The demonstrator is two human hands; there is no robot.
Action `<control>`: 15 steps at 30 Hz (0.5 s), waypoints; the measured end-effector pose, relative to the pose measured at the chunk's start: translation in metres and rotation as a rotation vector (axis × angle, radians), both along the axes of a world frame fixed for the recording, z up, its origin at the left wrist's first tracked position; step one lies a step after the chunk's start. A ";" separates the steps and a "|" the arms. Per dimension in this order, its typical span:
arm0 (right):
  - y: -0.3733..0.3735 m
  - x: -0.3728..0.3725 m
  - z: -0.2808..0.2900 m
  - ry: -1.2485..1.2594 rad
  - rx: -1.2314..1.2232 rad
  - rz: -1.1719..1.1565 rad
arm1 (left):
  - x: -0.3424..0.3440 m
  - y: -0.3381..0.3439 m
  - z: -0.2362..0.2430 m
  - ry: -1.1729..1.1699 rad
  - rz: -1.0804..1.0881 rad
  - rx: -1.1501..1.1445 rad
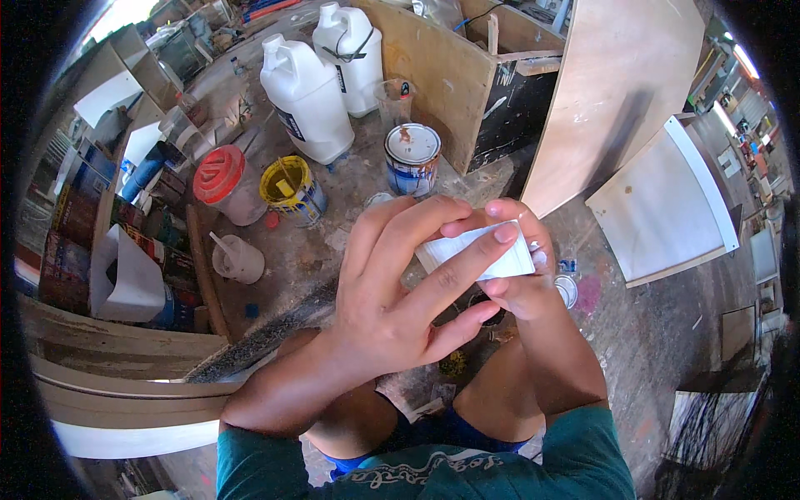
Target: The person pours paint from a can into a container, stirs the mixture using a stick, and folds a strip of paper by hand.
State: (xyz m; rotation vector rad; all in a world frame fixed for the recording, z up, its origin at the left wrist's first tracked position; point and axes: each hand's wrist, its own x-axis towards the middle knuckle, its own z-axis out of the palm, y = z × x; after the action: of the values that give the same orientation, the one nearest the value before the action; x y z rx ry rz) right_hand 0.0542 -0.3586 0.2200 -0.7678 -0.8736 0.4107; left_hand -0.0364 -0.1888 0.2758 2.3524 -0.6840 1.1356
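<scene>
Between my two hands sits a small white, flat-faced piece (515, 265) with fine lines along its edges; it could be folded paper or a small packet. My right hand (537, 287) is closed around its far and right side, thumb below and fingers behind. My left hand (387, 304) is spread over it from the left. Its index finger lies across the top face, while the thumb stands apart below. Part of the piece is hidden by that finger. Whitish smears show on my right fingers.
Beyond my hands stand a paint can (412, 150), a yellow-rimmed bucket (292, 187), a red-lidded tub (225, 187) and two white jugs (304, 100). A white cup (239, 258) is at left. Wooden panels (617, 92) lean at the right; a small open can (566, 290) sits beside my right wrist.
</scene>
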 end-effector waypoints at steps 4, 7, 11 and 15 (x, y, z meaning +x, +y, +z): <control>0.001 0.006 -0.005 -0.058 0.069 0.073 | 0.000 -0.002 -0.004 -0.014 -0.005 -0.007; 0.003 0.006 -0.005 -0.042 0.106 0.081 | -0.004 -0.004 0.000 0.030 0.000 0.018; 0.004 0.002 -0.004 -0.018 0.078 0.027 | -0.003 -0.005 -0.004 0.019 -0.022 -0.013; -0.001 0.002 -0.008 0.026 0.069 0.003 | -0.004 -0.005 -0.004 0.034 -0.080 -0.019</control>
State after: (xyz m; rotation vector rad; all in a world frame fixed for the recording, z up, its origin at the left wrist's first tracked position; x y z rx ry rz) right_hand 0.0567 -0.3598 0.2123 -0.6965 -0.8601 0.3905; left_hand -0.0402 -0.1941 0.2723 2.3020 -0.7445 1.0609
